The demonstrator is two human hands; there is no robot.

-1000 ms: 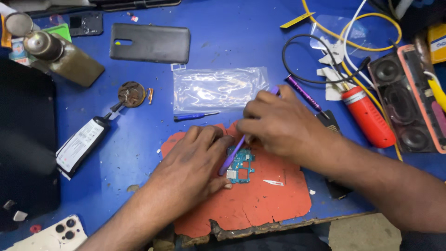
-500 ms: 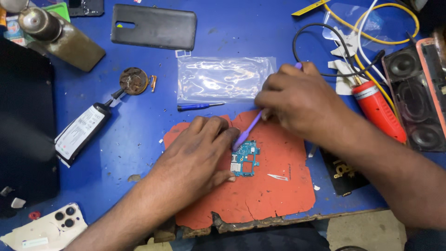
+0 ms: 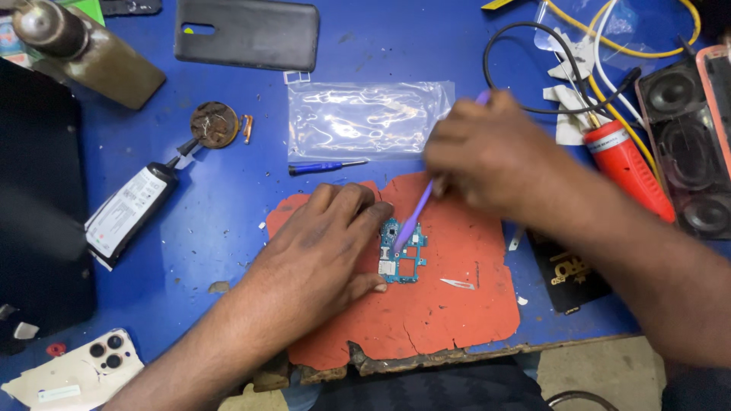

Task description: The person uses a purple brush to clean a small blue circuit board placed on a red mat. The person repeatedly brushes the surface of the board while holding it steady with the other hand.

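A small teal circuit board (image 3: 403, 256) lies on a torn orange mat (image 3: 457, 312). My left hand (image 3: 327, 247) rests flat on the mat, its fingers pressing the board's left edge. My right hand (image 3: 487, 156) grips a thin purple tool (image 3: 415, 217), whose tip touches the top of the board. A small metal blade (image 3: 457, 284) lies on the mat just right of the board.
On the blue table: a clear plastic bag (image 3: 369, 118), small blue screwdriver (image 3: 327, 166), black glue tube (image 3: 129, 209), dark phone back cover (image 3: 247, 34), white phone (image 3: 72, 373), red cylinder (image 3: 628, 167), speaker (image 3: 685, 144), cables (image 3: 579, 68), a bottle (image 3: 84, 49).
The view shifted a little. My right hand moved up and to the right with the purple tool, its tip staying on the board. My left hand kept holding the board.
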